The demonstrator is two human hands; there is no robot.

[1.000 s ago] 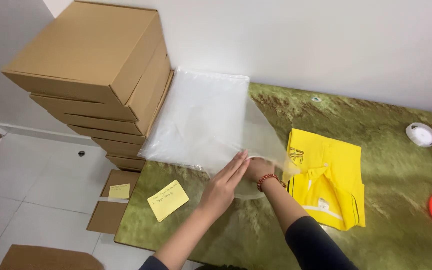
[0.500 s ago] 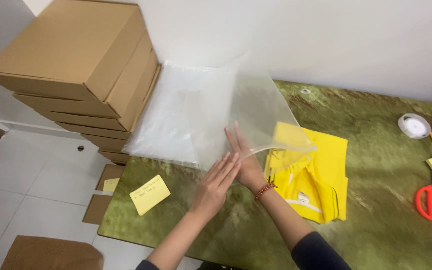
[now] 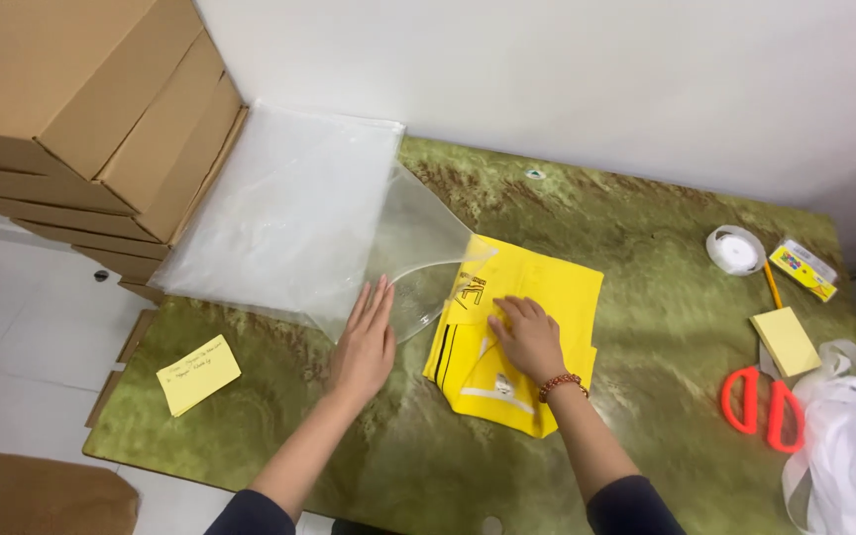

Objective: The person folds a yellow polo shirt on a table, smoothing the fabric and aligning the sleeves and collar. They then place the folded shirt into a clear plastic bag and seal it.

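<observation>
A: Hands first, nearest the camera. Left hand (image 3: 364, 342) lay flat, fingers straight and close together, palm down on the near edge of the clear plastic bag (image 3: 289, 213). Right hand (image 3: 527, 337) rested on the folded yellow garment (image 3: 512, 332), fingers slightly spread and bent, pressing the cloth, not gripping it. Red bead bracelet (image 3: 559, 384) sat on that wrist.

B: Garment look?

A: Bright yellow, folded roughly square, black stripes and a black mark on its left part, a small pale patch near the front. It lay flat on the green mottled table cover (image 3: 636, 248), mid-table, its left corner just under the open mouth of the bag. Mouth was lifted into a curved flap that touched the garment.

B: Bag?

A: Large, see-through, a bit milky, spread toward the stacked cardboard boxes (image 3: 81, 109) at far left, its far edge against them.

B: Change from half a second ago?

A: Then both hands were together at the bag's mouth and lifted it. By this frame they had split: left stayed on the bag, right had moved over onto the garment. Bag had dropped lower and flatter.

B: Rest?

A: Yellow sticky note (image 3: 198, 374) near left, red scissors (image 3: 760, 406) and white plastic bags (image 3: 849, 446) near right, sticky pad (image 3: 785, 340), pencil (image 3: 773, 285) and tape roll (image 3: 735, 250) farther right.
</observation>
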